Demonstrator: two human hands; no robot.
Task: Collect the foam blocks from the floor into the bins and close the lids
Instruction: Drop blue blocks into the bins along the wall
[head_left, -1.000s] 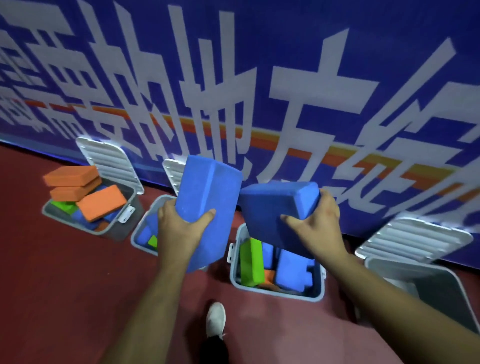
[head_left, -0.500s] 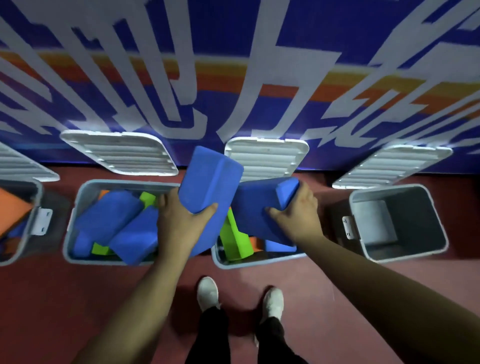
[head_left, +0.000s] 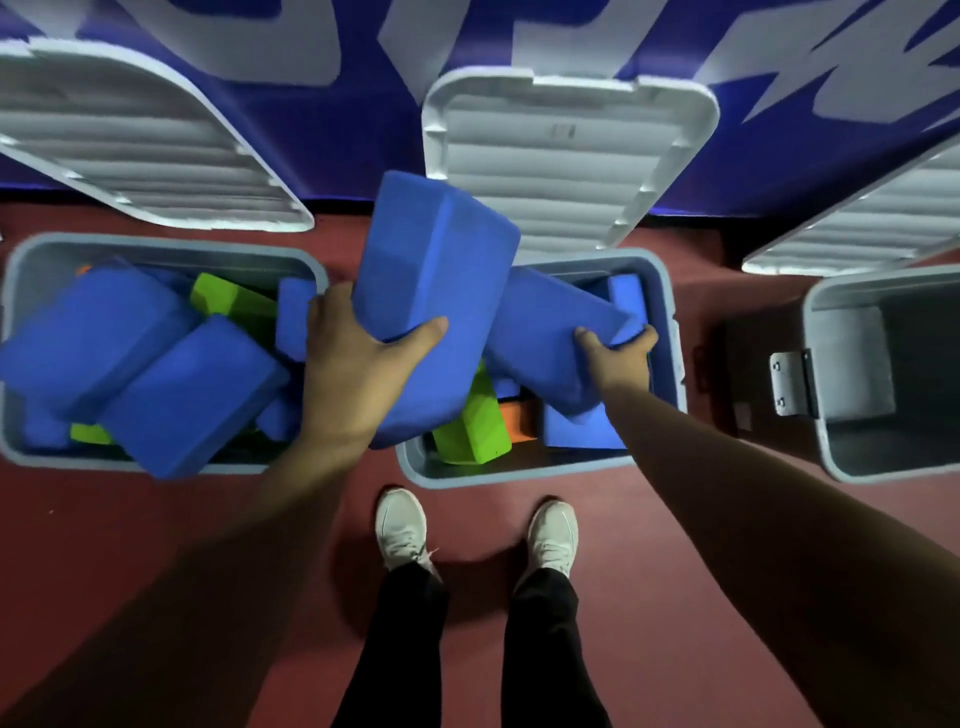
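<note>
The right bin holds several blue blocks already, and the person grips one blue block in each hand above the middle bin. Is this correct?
No: in the head view the right bin shows only bare grey walls, no blocks. The left hand and the right hand do each grip one blue block above the middle bin.

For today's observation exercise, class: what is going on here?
A person stands over three open bins, a blue block in each hand. The left hand grips the left block over the middle bin's left edge; the right hand holds the right block tilted over the same bin. The left bin is heaped with blocks; the right bin shows none. All lids are up.
</note>
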